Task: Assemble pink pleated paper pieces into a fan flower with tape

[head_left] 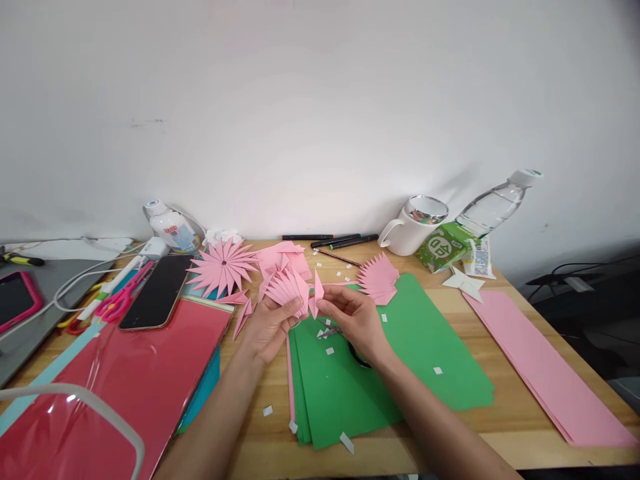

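Note:
My left hand [275, 323] is closed on a fan of folded pink paper [289, 288], its pleated points spread upward. Between the thumb and fingers of my right hand [357, 320] is a single folded pink paper piece [317, 293], thin and pointed, held close beside the fan's right edge. Whether the two touch I cannot tell. Under my right hand lie scissors [357, 357], partly hidden, on a stack of green paper [370, 400]. Behind the hands are a pink paper pinwheel [223, 267] and a second pleated pink fan [379, 279].
Red paper in a clear sleeve [135, 380] and a black phone [157, 293] lie on the left. Pink sheets [550, 367] are on the right. A white mug [407, 230], green box [445, 247] and tilted bottle [495, 207] stand along the wall. Small white paper scraps are scattered about.

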`<move>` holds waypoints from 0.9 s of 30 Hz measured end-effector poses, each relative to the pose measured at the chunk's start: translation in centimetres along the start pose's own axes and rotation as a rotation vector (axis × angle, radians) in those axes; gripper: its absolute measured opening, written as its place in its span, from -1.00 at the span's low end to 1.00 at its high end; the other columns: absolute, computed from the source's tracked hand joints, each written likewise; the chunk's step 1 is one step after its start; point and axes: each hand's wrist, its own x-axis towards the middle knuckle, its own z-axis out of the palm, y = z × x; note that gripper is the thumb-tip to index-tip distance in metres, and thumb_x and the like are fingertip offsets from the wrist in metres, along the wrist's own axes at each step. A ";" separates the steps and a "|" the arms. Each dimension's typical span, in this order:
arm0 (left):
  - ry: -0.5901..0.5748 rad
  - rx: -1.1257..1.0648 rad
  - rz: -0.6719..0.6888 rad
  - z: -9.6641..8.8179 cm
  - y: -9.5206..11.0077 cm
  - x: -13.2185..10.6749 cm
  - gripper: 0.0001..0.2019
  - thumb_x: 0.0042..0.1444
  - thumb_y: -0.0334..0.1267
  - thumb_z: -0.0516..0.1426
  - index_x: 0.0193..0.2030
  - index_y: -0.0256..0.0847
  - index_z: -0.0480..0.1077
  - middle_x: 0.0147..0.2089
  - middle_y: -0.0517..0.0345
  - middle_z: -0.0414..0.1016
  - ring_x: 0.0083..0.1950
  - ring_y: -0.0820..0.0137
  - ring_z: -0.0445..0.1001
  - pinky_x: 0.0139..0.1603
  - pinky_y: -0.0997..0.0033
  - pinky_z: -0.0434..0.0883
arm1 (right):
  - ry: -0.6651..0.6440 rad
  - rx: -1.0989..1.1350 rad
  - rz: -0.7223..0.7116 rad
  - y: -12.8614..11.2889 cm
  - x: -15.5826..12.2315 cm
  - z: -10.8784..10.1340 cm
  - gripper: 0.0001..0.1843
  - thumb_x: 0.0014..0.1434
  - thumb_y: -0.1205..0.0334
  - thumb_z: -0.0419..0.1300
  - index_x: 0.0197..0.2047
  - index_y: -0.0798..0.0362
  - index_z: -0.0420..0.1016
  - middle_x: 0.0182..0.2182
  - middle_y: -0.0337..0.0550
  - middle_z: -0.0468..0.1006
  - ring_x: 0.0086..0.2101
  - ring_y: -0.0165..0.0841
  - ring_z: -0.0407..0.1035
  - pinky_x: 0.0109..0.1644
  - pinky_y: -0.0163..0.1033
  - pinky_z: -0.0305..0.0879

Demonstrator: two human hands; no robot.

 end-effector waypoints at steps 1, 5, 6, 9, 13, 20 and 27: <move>0.002 0.001 -0.001 0.0 0.0 0.0 -0.65 -0.31 -0.42 0.43 -0.29 -0.28 0.54 -0.33 0.15 0.61 -0.36 0.46 0.53 -0.38 0.53 0.50 | -0.002 -0.005 -0.002 0.0 0.0 0.0 -0.59 -0.22 0.07 0.49 -0.27 0.02 0.60 -0.35 -0.16 0.66 -0.32 -0.27 0.54 -0.16 -0.14 0.52; -0.002 0.005 0.010 0.3 0.0 -0.1 -0.66 -0.32 -0.42 0.43 -0.30 -0.27 0.55 -0.33 0.15 0.61 -0.35 0.45 0.53 -0.37 0.53 0.51 | -0.014 -0.019 -0.010 -0.1 0.0 0.0 -0.57 -0.22 0.02 0.48 -0.26 0.02 0.61 -0.35 -0.15 0.66 -0.32 -0.26 0.54 -0.16 -0.12 0.52; 0.000 0.010 0.012 0.3 0.0 -0.1 -0.66 -0.32 -0.42 0.43 -0.31 -0.27 0.55 -0.33 0.14 0.61 -0.35 0.45 0.53 -0.36 0.52 0.51 | -0.016 -0.018 -0.009 0.0 0.1 0.0 -0.57 -0.22 0.01 0.48 -0.26 0.02 0.61 -0.34 -0.14 0.66 -0.33 -0.26 0.54 -0.16 -0.12 0.52; 0.011 0.026 0.013 0.4 0.0 -0.1 -0.66 -0.33 -0.42 0.43 -0.31 -0.27 0.55 -0.33 0.14 0.61 -0.34 0.44 0.53 -0.34 0.50 0.51 | -0.016 -0.020 -0.010 0.1 0.1 0.1 -0.56 -0.21 -0.02 0.47 -0.27 0.03 0.62 -0.35 -0.13 0.66 -0.34 -0.26 0.54 -0.18 -0.12 0.52; 0.011 0.036 0.019 0.5 -0.2 -0.2 -0.65 -0.33 -0.42 0.44 -0.31 -0.25 0.55 -0.32 0.14 0.62 -0.33 0.43 0.54 -0.34 0.50 0.52 | -0.016 -0.045 -0.025 0.2 0.1 0.1 -0.59 -0.17 -0.04 0.44 -0.28 0.03 0.63 -0.36 -0.13 0.66 -0.35 -0.25 0.54 -0.19 -0.12 0.52; -0.001 0.043 0.032 0.8 -0.1 -0.4 -0.68 -0.29 -0.35 0.43 -0.31 -0.24 0.54 -0.32 0.15 0.61 -0.35 0.45 0.53 -0.37 0.53 0.50 | 0.021 -0.105 -0.070 0.3 -0.1 0.4 -0.64 -0.11 -0.04 0.41 -0.29 0.01 0.63 -0.37 -0.15 0.67 -0.35 -0.24 0.54 -0.20 -0.10 0.54; 0.074 0.033 0.034 1.2 0.1 -0.5 -0.63 -0.36 -0.37 0.44 -0.31 -0.26 0.53 -0.33 0.17 0.59 -0.38 0.46 0.50 -0.42 0.54 0.48 | -0.012 -0.126 -0.125 0.5 -0.2 0.6 -0.63 -0.03 0.01 0.37 -0.14 -0.04 0.62 -0.27 -0.14 0.67 -0.26 -0.21 0.55 -0.12 -0.09 0.52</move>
